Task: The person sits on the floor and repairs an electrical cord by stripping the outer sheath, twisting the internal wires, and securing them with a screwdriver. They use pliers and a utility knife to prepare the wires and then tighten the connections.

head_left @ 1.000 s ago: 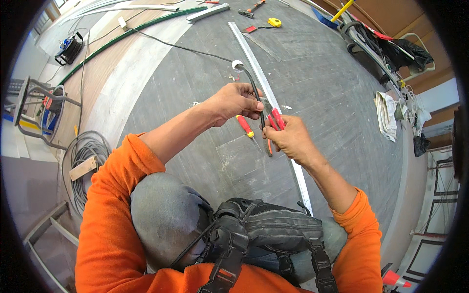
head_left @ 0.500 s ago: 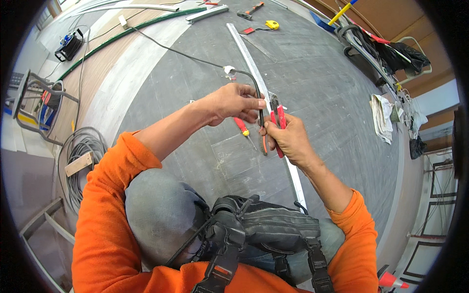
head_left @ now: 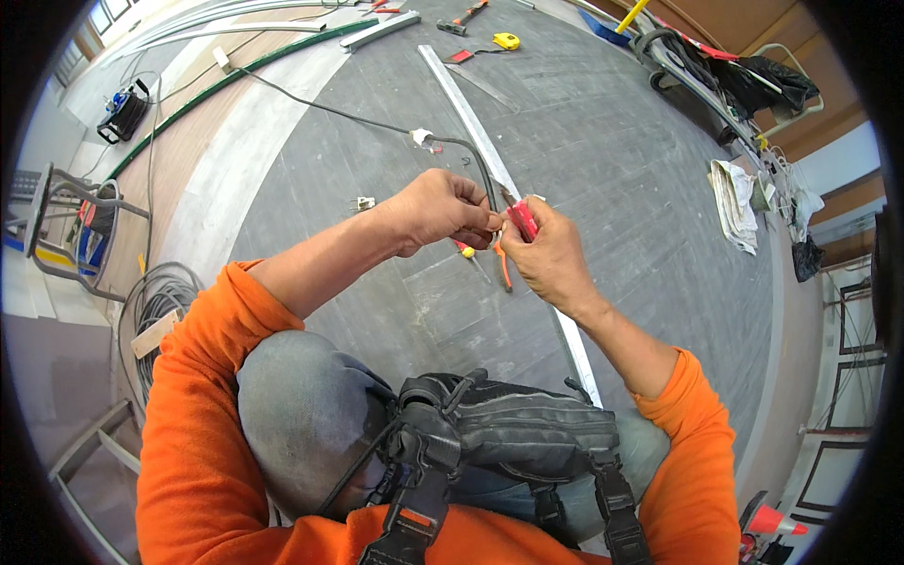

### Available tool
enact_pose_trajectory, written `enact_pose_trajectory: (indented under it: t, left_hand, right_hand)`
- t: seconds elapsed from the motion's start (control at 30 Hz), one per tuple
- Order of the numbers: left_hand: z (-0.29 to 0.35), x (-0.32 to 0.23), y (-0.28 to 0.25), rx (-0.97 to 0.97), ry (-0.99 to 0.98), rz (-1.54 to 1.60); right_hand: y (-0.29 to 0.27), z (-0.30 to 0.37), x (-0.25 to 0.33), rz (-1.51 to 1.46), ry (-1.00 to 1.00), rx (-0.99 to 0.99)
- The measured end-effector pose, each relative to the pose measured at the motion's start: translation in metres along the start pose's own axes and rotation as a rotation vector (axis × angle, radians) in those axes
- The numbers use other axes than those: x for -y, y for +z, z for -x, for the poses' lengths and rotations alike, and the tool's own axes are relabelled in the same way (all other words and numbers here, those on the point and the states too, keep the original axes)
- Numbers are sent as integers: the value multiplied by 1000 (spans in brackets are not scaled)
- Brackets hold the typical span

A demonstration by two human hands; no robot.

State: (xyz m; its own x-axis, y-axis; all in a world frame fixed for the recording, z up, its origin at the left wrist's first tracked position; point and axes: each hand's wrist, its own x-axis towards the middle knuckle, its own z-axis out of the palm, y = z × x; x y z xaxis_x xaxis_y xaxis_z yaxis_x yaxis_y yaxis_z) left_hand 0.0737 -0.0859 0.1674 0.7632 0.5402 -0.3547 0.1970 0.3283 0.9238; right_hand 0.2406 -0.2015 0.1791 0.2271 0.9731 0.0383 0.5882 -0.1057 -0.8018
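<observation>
My left hand (head_left: 443, 215) is closed, pinching the end of a dark cable (head_left: 477, 160) between thumb and fingers; the cable's tip is hidden there. Right beside it, my right hand (head_left: 551, 247) is wrapped round the red handles of a pair of pliers (head_left: 523, 219), whose dark jaws point up and away. The fingertips of both hands nearly meet. A white plastic fitting (head_left: 421, 137) sits farther along the cable. Below the hands, an orange-handled tool (head_left: 505, 268) and a screwdriver (head_left: 468, 251) lie on the grey floor, both partly hidden by the hands.
A long metal profile (head_left: 468, 113) runs under my right arm. A white plug (head_left: 363, 202) lies left of my hands. Farther off are a hammer (head_left: 463, 19), a yellow tape measure (head_left: 507, 40) and a cable reel (head_left: 124, 113). A loaded trolley (head_left: 697, 89) stands at right.
My right hand has turned and closed over the pliers' handles, which point more to the upper left. The cable end that hung below my left hand is hidden in the fingers.
</observation>
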Motion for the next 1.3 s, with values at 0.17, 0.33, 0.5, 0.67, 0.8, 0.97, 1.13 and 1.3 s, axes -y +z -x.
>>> enact_pose_trajectory:
  t: [0.17,0.33,0.5,0.67,0.8,0.97,1.13,1.3]
  left_hand:
    - [4,-4,12,-48,65,-206]
    - [3,1,5,-32,125,-121]
    - [5,-4,-3,-31,66,39]
    - [9,-13,-3,-60,106,-197]
    - [12,-19,3,-138,137,-490]
    - [5,-5,-2,-25,236,-363]
    - [2,-5,-1,115,187,-113]
    - [5,-12,0,88,141,-189]
  right_hand:
    - [6,-4,-9,36,-96,-57]
    - [8,-12,-15,-132,-21,-11]
    - [-9,-18,-17,-533,236,199]
    - [-16,-20,-3,-280,85,204]
    - [-12,-23,-8,-115,-28,127]
    - [-18,-22,-8,-317,112,227]
    - [-20,-16,-8,-764,214,291]
    - [-10,-13,-1,-647,95,186]
